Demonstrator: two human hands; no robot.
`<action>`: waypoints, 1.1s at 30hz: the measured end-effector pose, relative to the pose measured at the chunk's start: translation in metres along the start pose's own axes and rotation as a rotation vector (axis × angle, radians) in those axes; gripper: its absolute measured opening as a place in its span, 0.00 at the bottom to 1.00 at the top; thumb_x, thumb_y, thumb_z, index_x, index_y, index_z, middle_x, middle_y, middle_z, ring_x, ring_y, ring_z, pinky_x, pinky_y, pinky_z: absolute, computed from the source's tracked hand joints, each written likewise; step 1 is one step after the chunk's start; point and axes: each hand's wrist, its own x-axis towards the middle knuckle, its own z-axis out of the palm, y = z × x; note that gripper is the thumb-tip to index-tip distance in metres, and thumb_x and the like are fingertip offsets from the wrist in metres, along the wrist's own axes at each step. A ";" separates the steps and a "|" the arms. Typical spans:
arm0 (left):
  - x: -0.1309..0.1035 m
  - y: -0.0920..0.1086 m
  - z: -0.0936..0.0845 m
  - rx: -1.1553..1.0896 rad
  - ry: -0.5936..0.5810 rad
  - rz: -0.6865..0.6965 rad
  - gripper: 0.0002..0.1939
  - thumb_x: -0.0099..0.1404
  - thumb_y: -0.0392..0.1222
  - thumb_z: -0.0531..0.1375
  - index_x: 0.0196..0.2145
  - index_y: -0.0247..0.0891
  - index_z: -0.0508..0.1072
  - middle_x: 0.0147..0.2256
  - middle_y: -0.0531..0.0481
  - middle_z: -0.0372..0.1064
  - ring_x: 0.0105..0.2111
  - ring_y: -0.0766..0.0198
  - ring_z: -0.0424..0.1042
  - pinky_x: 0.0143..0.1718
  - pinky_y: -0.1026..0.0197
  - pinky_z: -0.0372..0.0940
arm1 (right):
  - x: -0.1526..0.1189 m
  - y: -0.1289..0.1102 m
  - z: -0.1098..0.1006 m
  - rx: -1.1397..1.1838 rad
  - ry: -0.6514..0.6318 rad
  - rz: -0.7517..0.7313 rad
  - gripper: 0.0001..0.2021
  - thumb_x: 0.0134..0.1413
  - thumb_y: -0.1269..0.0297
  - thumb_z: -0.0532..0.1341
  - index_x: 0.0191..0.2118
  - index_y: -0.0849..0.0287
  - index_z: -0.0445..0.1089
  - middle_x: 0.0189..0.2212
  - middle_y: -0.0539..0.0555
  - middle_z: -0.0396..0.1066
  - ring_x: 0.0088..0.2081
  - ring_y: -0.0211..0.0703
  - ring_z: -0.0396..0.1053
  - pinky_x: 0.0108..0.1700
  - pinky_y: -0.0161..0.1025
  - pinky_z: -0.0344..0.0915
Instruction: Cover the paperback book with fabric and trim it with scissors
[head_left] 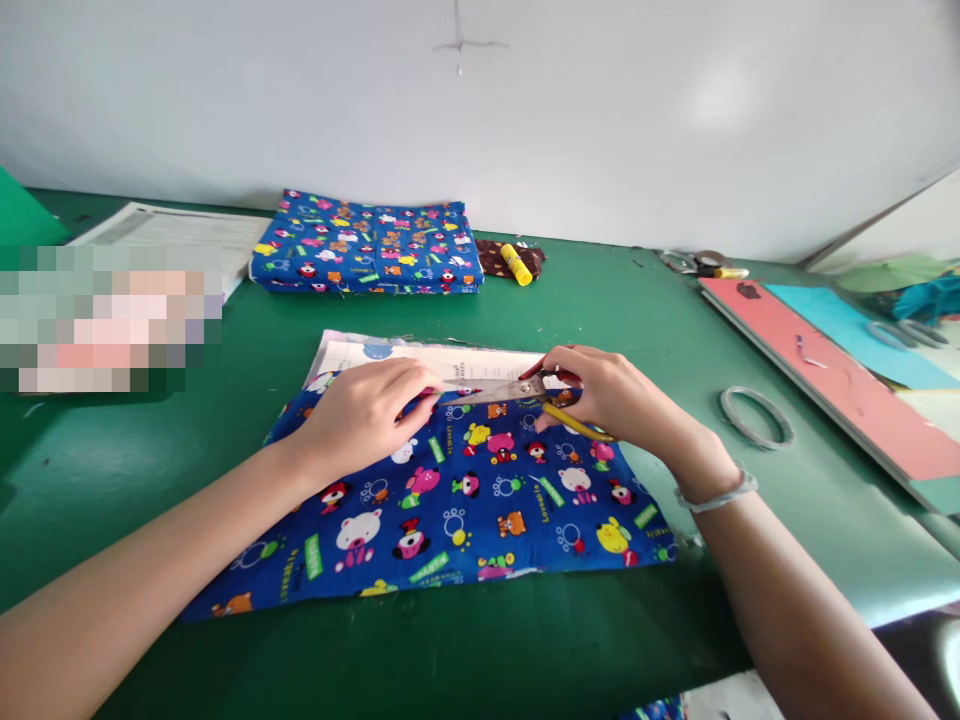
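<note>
A blue cloth printed with cartoon animals (465,500) lies spread on the green table. Its far edge is pinched by my left hand (382,405), with thumb and fingers closed. My right hand (592,390) grips a pair of scissors (525,388) with one yellow and one dark red handle. The blades point left along the cloth's far edge, towards my left fingertips. How far the blades are parted is hard to see. Under the far part of the cloth, a printed paper sheet (420,353) sticks out.
A folded stack of the same cloth (367,245) sits near the wall. Beside it a yellow glue stick (516,264) rests on dark brown fabric (491,258). At right are a tape roll (757,417) and a pink board (825,370). Papers (180,235) and a blurred patch are at left.
</note>
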 end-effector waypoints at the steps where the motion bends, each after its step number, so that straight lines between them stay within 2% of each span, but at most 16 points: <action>1: 0.000 0.000 0.000 -0.001 -0.001 0.000 0.03 0.65 0.33 0.55 0.35 0.37 0.68 0.30 0.50 0.72 0.30 0.63 0.73 0.32 0.61 0.67 | 0.000 0.000 0.000 0.001 0.001 0.004 0.20 0.48 0.46 0.66 0.42 0.54 0.70 0.34 0.53 0.71 0.33 0.41 0.66 0.34 0.37 0.60; 16: -0.002 -0.001 0.001 -0.003 -0.009 -0.008 0.03 0.64 0.34 0.55 0.35 0.37 0.68 0.30 0.50 0.73 0.31 0.63 0.73 0.32 0.62 0.67 | 0.000 0.003 0.001 -0.002 0.003 0.016 0.20 0.47 0.46 0.67 0.41 0.53 0.70 0.33 0.51 0.72 0.32 0.40 0.66 0.32 0.36 0.59; 33: -0.001 -0.001 0.001 0.023 0.003 -0.026 0.04 0.65 0.35 0.55 0.37 0.37 0.69 0.32 0.49 0.75 0.30 0.62 0.74 0.31 0.61 0.68 | 0.000 0.004 0.001 -0.037 0.001 0.024 0.18 0.46 0.47 0.67 0.39 0.52 0.70 0.28 0.48 0.72 0.29 0.38 0.65 0.28 0.35 0.54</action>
